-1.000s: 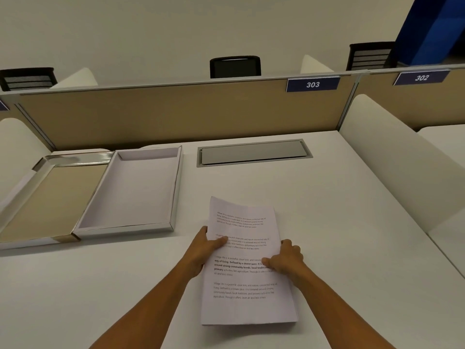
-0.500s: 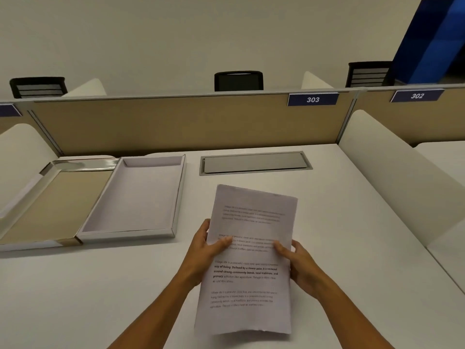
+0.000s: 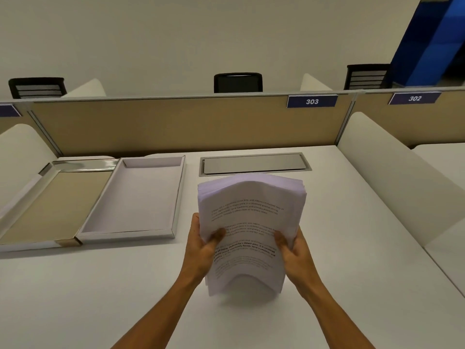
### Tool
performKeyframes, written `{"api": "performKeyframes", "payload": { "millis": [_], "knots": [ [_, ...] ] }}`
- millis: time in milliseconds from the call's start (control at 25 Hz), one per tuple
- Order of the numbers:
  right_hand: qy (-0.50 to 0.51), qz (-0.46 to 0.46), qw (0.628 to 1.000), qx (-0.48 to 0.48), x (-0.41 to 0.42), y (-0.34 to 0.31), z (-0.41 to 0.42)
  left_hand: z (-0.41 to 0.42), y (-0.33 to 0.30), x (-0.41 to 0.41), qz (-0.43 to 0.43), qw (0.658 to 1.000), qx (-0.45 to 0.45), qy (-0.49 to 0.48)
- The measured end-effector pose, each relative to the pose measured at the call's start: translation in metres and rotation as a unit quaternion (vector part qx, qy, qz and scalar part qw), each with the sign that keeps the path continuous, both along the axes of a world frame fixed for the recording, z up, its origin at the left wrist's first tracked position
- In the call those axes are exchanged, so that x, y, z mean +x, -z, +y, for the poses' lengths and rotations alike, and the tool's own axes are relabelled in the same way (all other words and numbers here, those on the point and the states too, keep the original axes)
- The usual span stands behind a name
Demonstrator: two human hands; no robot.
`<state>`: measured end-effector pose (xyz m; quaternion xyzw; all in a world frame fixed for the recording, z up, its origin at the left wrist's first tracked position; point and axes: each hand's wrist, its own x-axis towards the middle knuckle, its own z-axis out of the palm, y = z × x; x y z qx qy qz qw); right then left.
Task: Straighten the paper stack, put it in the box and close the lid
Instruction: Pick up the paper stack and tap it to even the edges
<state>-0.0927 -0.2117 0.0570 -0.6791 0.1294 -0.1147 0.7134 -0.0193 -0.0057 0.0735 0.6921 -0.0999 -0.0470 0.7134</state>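
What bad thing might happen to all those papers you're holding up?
The paper stack is bowed between the left hand and right hand, held only at its side edges, so sheets might slip out and scatter over the desk. Its fanned top edge could also catch on the box rim when it goes in.

The printed lines on the paper stack (image 3: 247,222) are too blurred and small to be read. Most of the fingers of the left hand (image 3: 201,250) and the right hand (image 3: 295,255) are hidden behind the stack, with only the thumbs seen in front. Far left of the left hand, the lid (image 3: 45,205) is cut off by the picture's edge.
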Motion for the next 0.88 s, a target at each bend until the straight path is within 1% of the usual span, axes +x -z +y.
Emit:
{"api": "performKeyframes", "payload": {
  "millis": [120,280,480,680,880],
  "knots": [
    [-0.006,-0.021,1.000,-0.010,-0.006,0.006,0.002,0.001,0.006,-0.005,-0.019,1.000,-0.009,-0.009],
    [-0.004,-0.034,0.999,-0.019,-0.011,0.003,0.001,0.003,0.007,-0.006,-0.022,0.999,0.029,-0.003],
    [0.004,-0.070,0.997,-0.045,-0.015,-0.005,0.002,0.012,0.003,-0.003,-0.043,0.998,0.013,-0.038],
    [0.006,-0.066,0.997,-0.041,-0.017,-0.003,0.010,0.004,0.012,-0.012,-0.016,0.998,0.007,-0.060],
    [0.041,-0.067,0.996,-0.037,-0.014,-0.011,0.021,-0.010,0.009,-0.020,-0.033,0.994,-0.010,-0.103]
  ]
}}
